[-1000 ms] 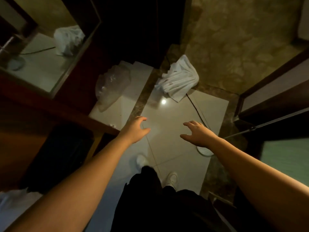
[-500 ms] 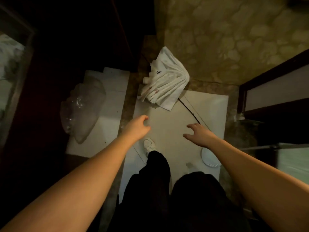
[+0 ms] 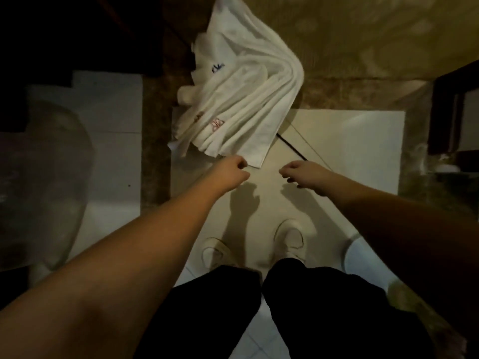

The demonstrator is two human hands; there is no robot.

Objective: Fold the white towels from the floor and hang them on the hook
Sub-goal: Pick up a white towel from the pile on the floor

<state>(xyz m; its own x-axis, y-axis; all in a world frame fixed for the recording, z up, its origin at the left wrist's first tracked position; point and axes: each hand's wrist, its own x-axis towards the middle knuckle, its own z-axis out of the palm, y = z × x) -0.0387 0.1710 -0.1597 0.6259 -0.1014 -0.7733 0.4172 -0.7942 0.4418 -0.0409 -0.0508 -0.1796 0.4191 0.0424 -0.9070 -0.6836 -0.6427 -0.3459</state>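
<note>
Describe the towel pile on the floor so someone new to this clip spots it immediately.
Start at the pale floor tile ahead of the person's shoes. At its far-left corner, spilling onto the dark marble strip, lies the white towel pile. Unlike the clear plastic bag at left, it is opaque, pleated cloth with small blue and red embroidery.

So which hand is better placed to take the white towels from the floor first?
Probably the left hand: its curled fingers are right at the near edge of the white towels. The right hand hangs over bare floor tile, beside them.
</note>
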